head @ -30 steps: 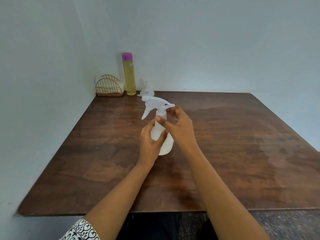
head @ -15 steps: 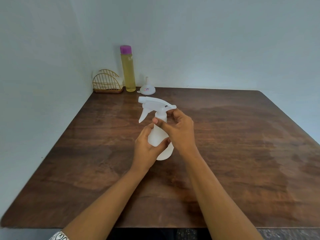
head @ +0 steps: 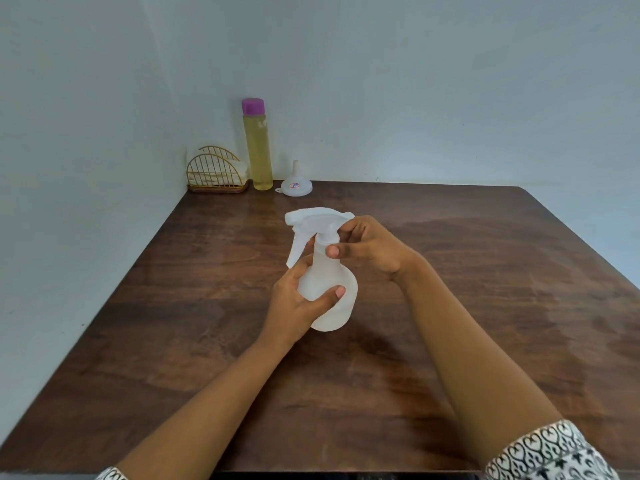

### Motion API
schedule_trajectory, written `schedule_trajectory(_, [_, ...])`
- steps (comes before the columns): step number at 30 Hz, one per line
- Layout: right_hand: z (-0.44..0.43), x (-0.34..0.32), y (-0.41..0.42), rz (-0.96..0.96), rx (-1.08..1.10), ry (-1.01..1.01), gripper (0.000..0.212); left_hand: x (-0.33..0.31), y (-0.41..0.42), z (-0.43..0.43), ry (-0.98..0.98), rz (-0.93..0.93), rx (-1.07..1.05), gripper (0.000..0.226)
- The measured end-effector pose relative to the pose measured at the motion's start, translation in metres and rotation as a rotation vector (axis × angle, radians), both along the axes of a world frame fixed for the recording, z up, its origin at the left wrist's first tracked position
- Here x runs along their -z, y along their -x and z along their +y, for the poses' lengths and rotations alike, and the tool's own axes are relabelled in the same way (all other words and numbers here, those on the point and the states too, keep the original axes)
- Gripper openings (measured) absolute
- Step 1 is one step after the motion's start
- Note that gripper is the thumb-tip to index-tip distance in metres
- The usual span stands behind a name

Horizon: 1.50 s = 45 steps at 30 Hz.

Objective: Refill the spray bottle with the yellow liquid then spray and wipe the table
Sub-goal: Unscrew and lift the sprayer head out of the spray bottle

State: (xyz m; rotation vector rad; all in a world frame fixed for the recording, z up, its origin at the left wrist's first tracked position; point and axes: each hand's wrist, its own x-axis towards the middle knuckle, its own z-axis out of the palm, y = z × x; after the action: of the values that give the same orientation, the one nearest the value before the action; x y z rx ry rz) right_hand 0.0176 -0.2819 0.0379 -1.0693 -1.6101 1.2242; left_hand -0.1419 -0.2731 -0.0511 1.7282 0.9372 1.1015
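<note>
Now, spray bottle (head: pixel 330 296): translucent white, looks empty, near the table's middle, upright with a slight lean; base at or just above the wood, cannot tell which.
Long axis: near vertical, from round body up through narrow neck to trigger head (head: pixel 313 218); nozzle turned to the left, lever hanging down on that side.
Collar (head: pixel 325 241): straight above the body grip, just under the head, on the same axis; likely the part to unscrew, so to be twisted round that upright line.
Left hand (head: pixel 294 306): wrapped round the body from the left, thumb laid across the near face, fingers curled behind; firm hold, serving as anchor.
Right hand (head: pixel 372 249): the nearer one to the collar, reaching in from the right; thumb on the near side, fingertips behind and under the head, pinching there.
Step, as judged: head to come off first; seated on the neck by the look of it, refill not begun.
Yellow liquid bottle (head: pixel 258 154): purple cap on, standing at the far left corner, well apart from both hands, up and left of the grip.
Funnel (head: pixel 296 183): mouth down, just beside that bottle on its right.
Wire holder (head: pixel 216 171): in the corner itself, pale folded cloth (head: pixel 239 167) inside, probably for the wiping.
Table (head: pixel 467 323): dark wood.
</note>
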Motion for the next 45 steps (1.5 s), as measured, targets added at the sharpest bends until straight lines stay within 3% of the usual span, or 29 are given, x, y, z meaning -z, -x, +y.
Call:
schedule_trajectory(2, [-0.002, 0.0, -0.004, -0.072, -0.03, 0.012, 0.021, 0.0, 0.001, -0.001, 0.017, -0.013, 0.007, 0.062])
schedule_trajectory(4, [-0.013, 0.007, -0.008, -0.061, -0.048, 0.013, 0.04, 0.001, 0.001, -0.003, 0.036, -0.012, 0.007, 0.053])
schedule_trajectory(6, [-0.029, 0.021, 0.001, 0.018, 0.155, -0.027, 0.054, 0.002, 0.0, -0.004, 0.034, -0.016, 0.003, 0.048])
schedule_trajectory(9, [-0.041, 0.035, 0.038, 0.135, 0.665, -0.123, 0.039, 0.002, 0.0, -0.003, 0.035, -0.021, 0.013, 0.054])
schedule_trajectory(14, [-0.032, 0.031, 0.067, 0.012, 0.916, -0.247, 0.034, -0.001, 0.0, -0.004, 0.016, -0.016, 0.026, 0.059])
schedule_trajectory(17, [-0.03, 0.029, 0.057, -0.013, 0.847, -0.269, 0.027, -0.001, 0.001, -0.003, 0.035, -0.012, 0.033, 0.058])
schedule_trajectory(20, [-0.029, 0.027, 0.033, 0.027, 0.55, -0.173, 0.016, 0.001, 0.002, -0.003, 0.047, 0.019, 0.039, 0.059])
schedule_trajectory(24, [-0.033, 0.019, 0.015, 0.021, 0.273, -0.085, 0.031, 0.0, 0.001, -0.003, 0.044, 0.027, 0.031, 0.055])
schedule_trajectory(26, [-0.035, 0.019, 0.023, 0.016, 0.36, -0.071, 0.038, 0.0, 0.001, -0.004, 0.046, 0.005, 0.035, 0.057])
schedule_trajectory(29, [-0.034, 0.026, 0.049, -0.008, 0.71, -0.131, 0.048, 0.001, 0.0, -0.004, 0.03, -0.031, 0.038, 0.062])
schedule_trajectory(32, [-0.031, 0.033, 0.069, -0.112, 0.889, -0.254, 0.041, -0.002, 0.0, -0.005, 0.033, -0.035, 0.05, 0.055])
schedule_trajectory(35, [-0.028, 0.034, 0.057, -0.08, 0.801, -0.299, 0.031, -0.001, 0.001, -0.002, 0.034, -0.023, 0.06, 0.056])
schedule_trajectory(39, [-0.027, 0.036, 0.027, 0.077, 0.342, -0.117, 0.031, 0.0, 0.001, -0.002, 0.041, 0.032, 0.034, 0.05])
schedule_trajectory(41, [-0.027, 0.036, 0.019, 0.079, 0.213, -0.083, 0.036, 0.0, 0.001, -0.003, 0.041, 0.025, 0.031, 0.052])
schedule_trajectory(43, [-0.027, 0.036, 0.021, 0.011, 0.259, -0.093, 0.041, 0.0, 0.001, -0.003, 0.036, 0.018, 0.037, 0.058])
schedule_trajectory(45, [-0.03, 0.037, 0.036, 0.006, 0.507, -0.152, 0.044, 0.0, 0.0, -0.003, 0.028, -0.008, 0.042, 0.058])
